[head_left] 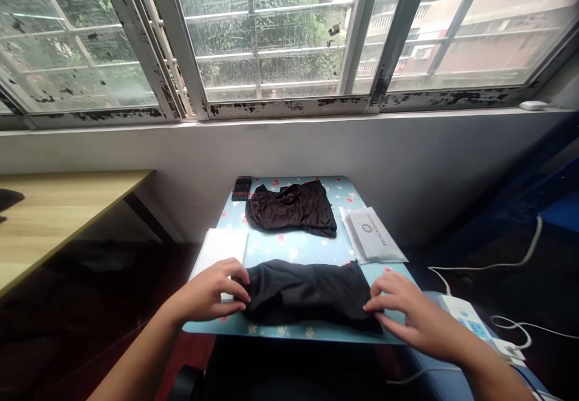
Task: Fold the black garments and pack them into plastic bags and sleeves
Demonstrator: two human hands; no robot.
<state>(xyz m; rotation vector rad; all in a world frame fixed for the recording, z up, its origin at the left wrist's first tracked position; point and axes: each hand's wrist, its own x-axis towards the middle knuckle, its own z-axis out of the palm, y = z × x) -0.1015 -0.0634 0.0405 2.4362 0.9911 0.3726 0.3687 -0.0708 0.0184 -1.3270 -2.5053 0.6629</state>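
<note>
A long piece of black fabric [307, 292] lies across the near part of a light blue flowered table [289, 245]. At its left end, my left hand [217, 292] pinches the cloth's edge between thumb and fingers. My right hand [398, 304] is at the opposite end, fingertips closed on the fabric's right edge. Behind it rests a crumpled dark brown garment [292, 208]. A white sheet or packet [222, 249] lies partly behind my left hand. On the right side sits a pale printed package [373, 235].
A small dark box [242, 189], partly pixelated, stands at the table's back left corner. To the left is a wooden desk [67, 208]. A white power strip [468, 319] with cables lies at the right. Windows [271, 33] rise above the wall behind.
</note>
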